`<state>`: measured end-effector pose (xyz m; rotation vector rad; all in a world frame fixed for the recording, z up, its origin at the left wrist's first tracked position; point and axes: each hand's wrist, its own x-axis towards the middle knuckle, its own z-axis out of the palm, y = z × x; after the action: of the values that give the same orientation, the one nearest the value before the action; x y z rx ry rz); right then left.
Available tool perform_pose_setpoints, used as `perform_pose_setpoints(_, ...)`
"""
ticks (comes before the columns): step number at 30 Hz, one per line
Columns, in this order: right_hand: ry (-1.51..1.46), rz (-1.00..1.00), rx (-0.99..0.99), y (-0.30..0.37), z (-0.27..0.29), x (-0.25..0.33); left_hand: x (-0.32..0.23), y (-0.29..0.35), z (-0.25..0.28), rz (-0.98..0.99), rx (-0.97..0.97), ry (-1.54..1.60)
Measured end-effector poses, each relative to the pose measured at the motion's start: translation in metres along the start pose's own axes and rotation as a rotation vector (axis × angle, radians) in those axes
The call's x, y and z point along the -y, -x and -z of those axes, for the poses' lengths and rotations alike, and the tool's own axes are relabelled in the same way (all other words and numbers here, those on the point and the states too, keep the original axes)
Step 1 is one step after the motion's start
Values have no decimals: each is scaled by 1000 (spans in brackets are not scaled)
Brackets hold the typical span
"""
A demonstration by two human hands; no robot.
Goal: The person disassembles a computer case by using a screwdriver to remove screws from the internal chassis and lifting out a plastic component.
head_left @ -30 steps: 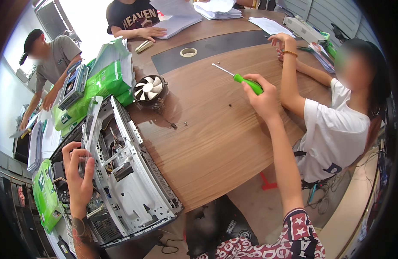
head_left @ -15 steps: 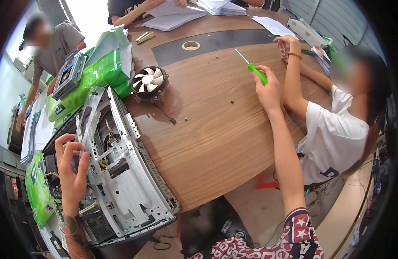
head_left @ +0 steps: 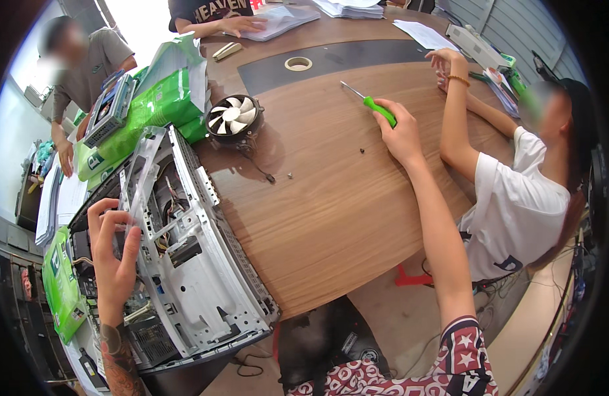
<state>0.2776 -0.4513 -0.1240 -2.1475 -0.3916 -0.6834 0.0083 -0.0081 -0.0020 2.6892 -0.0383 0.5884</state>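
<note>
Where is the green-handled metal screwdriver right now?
In the head view, the screwdriver is in the person's right hand, to the right of the round white-bladed fan.

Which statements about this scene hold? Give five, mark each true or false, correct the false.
1. The left hand is over the open silver metal computer case. True.
2. The round black fan with white blades lies inside that case. False: it is on the brown wooden table.
3. The right hand grips a slim screwdriver with a green handle. True.
4. The screwdriver's tip touches the case. False: it is apart from the case.
5. The silver box-shaped unit rests on a green plastic package. True.
</note>
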Motion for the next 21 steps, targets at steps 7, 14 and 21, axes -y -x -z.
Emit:
perform_pose_setpoints(7,18,28,27,0,-1,5,1,0,2,-12,-9,-19)
perform_pose_setpoints(14,3,42,-2,2,3,9,-3,0,1,-9,-14,-15)
perform_pose_setpoints(21,13,43,9,2,2,9,-4,1,2,-3,-4,-8)
